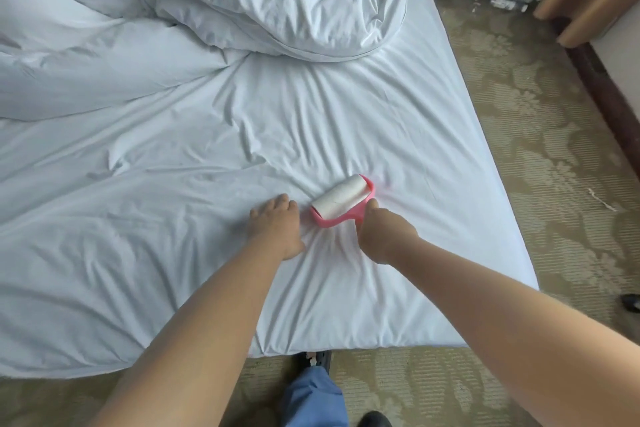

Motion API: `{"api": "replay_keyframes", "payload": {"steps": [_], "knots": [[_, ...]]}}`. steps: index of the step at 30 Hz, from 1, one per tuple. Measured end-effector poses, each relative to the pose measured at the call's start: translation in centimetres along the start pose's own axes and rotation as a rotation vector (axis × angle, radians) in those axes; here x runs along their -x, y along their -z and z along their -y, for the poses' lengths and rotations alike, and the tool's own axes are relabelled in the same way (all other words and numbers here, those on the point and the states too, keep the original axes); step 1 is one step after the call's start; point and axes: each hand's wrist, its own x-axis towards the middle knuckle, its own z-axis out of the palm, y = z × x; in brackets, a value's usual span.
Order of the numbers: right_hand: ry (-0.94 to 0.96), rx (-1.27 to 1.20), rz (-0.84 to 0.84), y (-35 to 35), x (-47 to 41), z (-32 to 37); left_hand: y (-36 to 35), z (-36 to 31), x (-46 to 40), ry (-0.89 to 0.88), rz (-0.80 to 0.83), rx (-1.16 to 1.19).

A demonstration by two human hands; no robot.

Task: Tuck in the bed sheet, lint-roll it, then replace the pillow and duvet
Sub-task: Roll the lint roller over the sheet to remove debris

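gripping the pink roller (341, 203) by its handle, the right hand (381, 236) kept it on the sheet (398, 121) near 6 o'clock. left hand (277, 225) pressed flat at its 9 o'clock. light, rigid tool; soft cloth likely bunches. duvet (270, 0) lay at 12.

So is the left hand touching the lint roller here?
Apart. The head view shows a strip of sheet between the left hand, flat on the bed, and the lint roller, which the right hand holds.
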Motion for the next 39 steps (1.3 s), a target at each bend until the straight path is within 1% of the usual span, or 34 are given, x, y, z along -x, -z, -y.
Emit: {"api": "replay_keyframes", "payload": {"steps": [4, 8, 13, 15, 19, 24, 31, 39], "knots": [[-0.001, -0.020, 0.018, 1.6, -3.4, 3.0, 1.2, 2.3, -2.1, 0.020, 0.024, 0.028], [0.004, 0.001, 0.027, 3.3, -6.8, 6.3, 1.9, 5.0, -4.4, 0.028, -0.005, 0.020], [0.037, 0.010, 0.000, 4.6, -10.4, 9.8, 2.9, 7.4, -6.9, 0.017, -0.015, 0.024], [0.036, -0.007, -0.013, 4.8, -11.6, 10.7, 3.0, 8.2, -7.7, 0.008, 0.006, 0.032], [0.040, -0.005, -0.026, 5.2, -13.4, 12.3, 3.4, 9.0, -9.2, -0.012, 0.028, -0.013], [0.058, 0.015, -0.028, 5.8, -14.2, 13.5, 3.3, 9.2, -10.1, -0.019, 0.004, -0.045], [0.033, 0.036, -0.016, 5.4, -11.3, 11.5, 2.7, 8.4, -8.3, 0.024, -0.019, 0.040], [-0.026, -0.035, -0.007, 2.1, -4.2, 4.3, -0.7, 3.7, -1.7, 0.024, -0.002, 0.041]]}}
